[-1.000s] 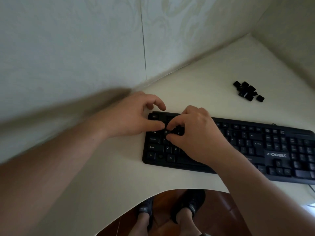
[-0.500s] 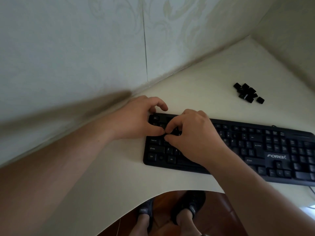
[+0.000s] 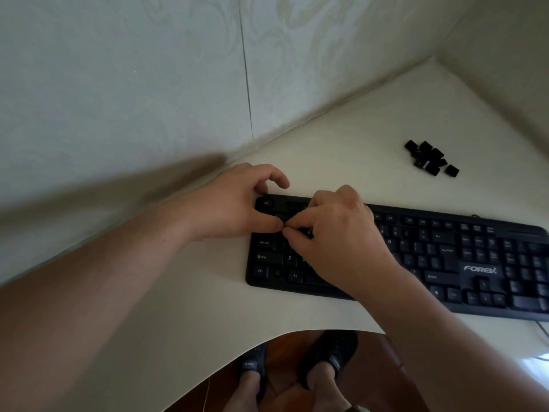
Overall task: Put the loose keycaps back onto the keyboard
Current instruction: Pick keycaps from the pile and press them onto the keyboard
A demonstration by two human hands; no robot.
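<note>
Keycaps [image 3: 429,158], loose and black, lie in a small heap on the white desk [image 3: 341,144], beyond the keyboard's far edge and well apart from both hands; one cap sits just off the heap's right side. The black keyboard [image 3: 445,263], marked FOREV on its lower right part, lies flat along the desk, its left end close to the person and its right end cut off by the frame.

Both hands meet over the upper-left rows of that keyboard. The left hand [image 3: 234,203] rests at the top-left corner near the Esc key, fingers curled, thumb tip pointing right toward the other hand. The right hand [image 3: 335,233] reaches in from the right with index finger and thumb drawn together, their tips almost touching the left thumb. The spot between the fingertips is dark against the dark keys, so whether a keycap is pinched there cannot be told.

A pale patterned wall [image 3: 148,84] rises behind the desk and turns a corner at the upper right. Below the desk's curved front edge show a reddish wooden floor [image 3: 285,352] and two feet in dark sandals [image 3: 329,355].
</note>
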